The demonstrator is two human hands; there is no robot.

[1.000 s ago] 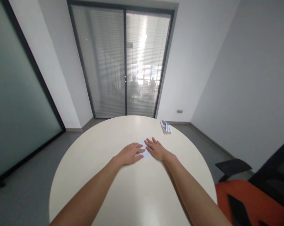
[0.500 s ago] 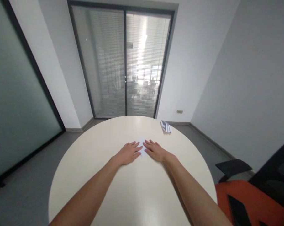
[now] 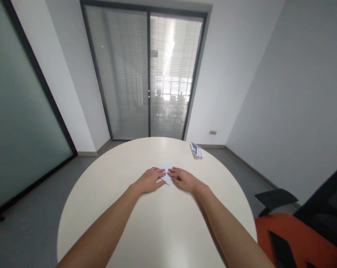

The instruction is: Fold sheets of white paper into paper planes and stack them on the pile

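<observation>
A small piece of white folded paper (image 3: 167, 179) lies on the round table in front of me, with a corner pointing toward me. My left hand (image 3: 151, 178) is at its left side, fingers drawn together on the paper and thumb at its near edge. From the right, my right hand (image 3: 183, 178) holds the paper with bent fingers, the thumb partly tucked beneath them. The fingertips of both hands almost meet over the sheet and hide much of it.
The round white table (image 3: 160, 223) fills the foreground. Several printed papers (image 3: 196, 150), folded or bent, lie near its far right edge. An orange chair (image 3: 291, 238) with black armrests stands at the right. Beyond the table is a glass door (image 3: 168, 82) with blinds.
Both hands were spread flat over the paper; now their fingers are drawn together and bent around it. More of the paper's near corner shows between them.
</observation>
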